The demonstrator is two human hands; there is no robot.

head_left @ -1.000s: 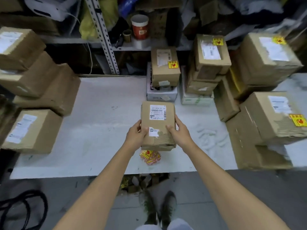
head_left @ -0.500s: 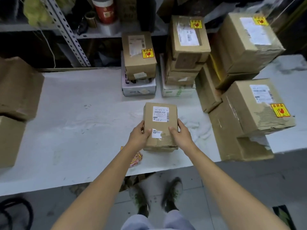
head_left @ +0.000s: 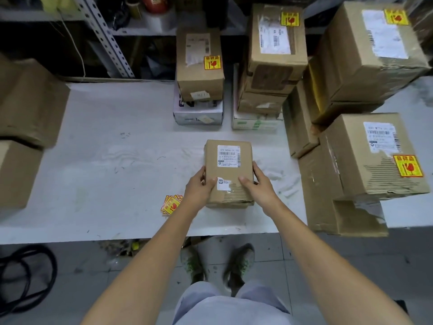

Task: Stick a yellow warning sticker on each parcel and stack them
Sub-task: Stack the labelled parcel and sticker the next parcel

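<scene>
The left hand [head_left: 199, 187] and right hand [head_left: 259, 187] grip the unstickered parcel [head_left: 228, 166], seemingly resting on the desk [head_left: 105, 172]. Next: free one hand for the sticker pile [head_left: 170, 204] at its 8 o'clock.

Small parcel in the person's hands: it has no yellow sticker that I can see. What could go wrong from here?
1. Both the left hand and right hand grip the small parcel, whose top shows only white labels; it might get stacked unstickered.
2. The sticker pile lies beside the left hand near the table edge; a brush could knock it off.
3. The torn box at the right looks crushed; more weight there may tip that stack.
</scene>
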